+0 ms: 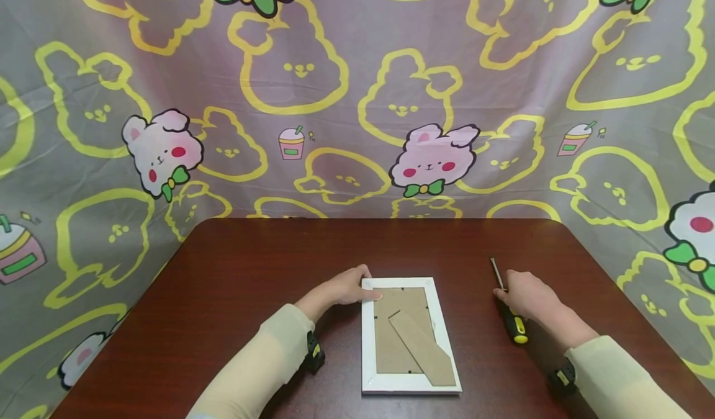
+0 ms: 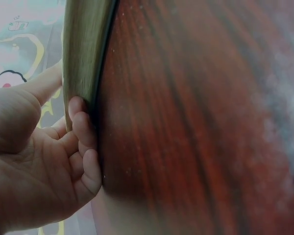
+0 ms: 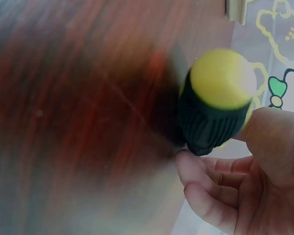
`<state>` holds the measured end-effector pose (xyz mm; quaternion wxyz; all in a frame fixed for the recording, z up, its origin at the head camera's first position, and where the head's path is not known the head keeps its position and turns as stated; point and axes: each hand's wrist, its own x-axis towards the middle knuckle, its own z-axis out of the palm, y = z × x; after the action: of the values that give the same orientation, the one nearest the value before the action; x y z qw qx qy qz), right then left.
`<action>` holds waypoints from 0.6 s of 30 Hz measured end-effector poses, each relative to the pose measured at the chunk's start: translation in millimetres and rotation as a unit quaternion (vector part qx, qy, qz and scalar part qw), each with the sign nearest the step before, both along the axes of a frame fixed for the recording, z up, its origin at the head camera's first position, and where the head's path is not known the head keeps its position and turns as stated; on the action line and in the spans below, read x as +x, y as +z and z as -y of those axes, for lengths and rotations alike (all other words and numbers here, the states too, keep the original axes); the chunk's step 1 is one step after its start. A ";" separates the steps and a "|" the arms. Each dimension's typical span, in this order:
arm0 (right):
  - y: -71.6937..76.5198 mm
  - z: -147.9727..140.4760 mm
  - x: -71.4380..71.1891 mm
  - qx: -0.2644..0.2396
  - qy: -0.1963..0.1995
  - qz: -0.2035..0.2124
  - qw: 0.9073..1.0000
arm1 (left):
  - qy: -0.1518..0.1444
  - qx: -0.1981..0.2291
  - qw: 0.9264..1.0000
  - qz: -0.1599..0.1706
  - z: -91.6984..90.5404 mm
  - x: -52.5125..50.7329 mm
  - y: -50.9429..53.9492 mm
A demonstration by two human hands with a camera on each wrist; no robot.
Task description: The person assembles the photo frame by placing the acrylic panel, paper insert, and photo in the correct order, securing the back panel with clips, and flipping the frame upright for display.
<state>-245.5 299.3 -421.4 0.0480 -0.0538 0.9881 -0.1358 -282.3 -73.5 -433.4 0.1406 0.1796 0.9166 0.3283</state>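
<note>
A white picture frame (image 1: pixel 368 338) lies face down on the dark red-brown table, showing its brown backing board (image 1: pixel 388 351) and a slanted easel stand (image 1: pixel 424 351). My left hand (image 1: pixel 347 287) grips its far left corner, thumb over the top. In the left wrist view the fingers (image 2: pixel 83 127) curl against the frame's side edge (image 2: pixel 85 54). On the right, my right hand (image 1: pixel 530 296) holds a screwdriver (image 1: pixel 512 326) with a black and yellow handle, its metal tip pointing away from me. The handle's yellow end (image 3: pixel 220 78) faces the right wrist camera.
The wooden table (image 1: pixel 268 251) has rounded far corners. A grey curtain (image 1: pixel 346 127) with yellow outlines and rabbit faces hangs behind and along both sides. Small black tabs (image 1: pixel 427 308) sit around the backing board's edge.
</note>
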 end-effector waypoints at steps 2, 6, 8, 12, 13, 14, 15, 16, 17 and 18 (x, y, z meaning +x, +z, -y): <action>1.8 0.0 0.4 0.003 -0.002 -0.003 1.000 | 0.000 -0.001 1.000 0.000 0.2 0.2 0.4; 4.6 0.4 1.0 0.007 -0.002 -0.025 1.000 | -0.002 0.001 1.000 0.002 0.8 1.2 2.1; 6.6 2.1 2.0 0.007 -0.001 -0.034 0.999 | -0.002 0.001 1.000 0.003 1.0 1.7 2.6; 10.1 9.5 3.9 0.006 0.004 -0.054 0.999 | -0.002 -0.001 1.000 0.005 1.3 1.7 1.7; 10.8 12.1 4.1 0.011 0.008 -0.062 0.998 | -0.001 -0.001 1.000 0.006 1.2 1.7 1.3; 11.4 14.8 4.2 0.014 0.011 -0.071 0.997 | -0.001 -0.002 1.000 0.006 1.1 1.6 0.9; 12.1 17.7 4.1 0.017 0.014 -0.080 0.997 | -0.001 -0.002 1.000 0.006 1.0 1.5 0.8; 12.6 20.6 3.7 0.018 0.017 -0.088 0.996 | 0.000 -0.001 1.000 0.006 0.9 1.6 0.8; 13.3 23.5 3.3 0.019 0.019 -0.094 0.995 | 0.000 -0.001 1.000 0.006 0.6 1.5 0.8; 14.1 26.4 3.0 0.021 0.022 -0.099 0.995 | -0.001 -0.001 1.000 0.004 0.4 1.4 0.6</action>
<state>-242.5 272.9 -407.3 -0.0461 -0.0872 0.9893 -0.1079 -280.9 -73.8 -432.8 0.1445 0.1788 0.9162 0.3283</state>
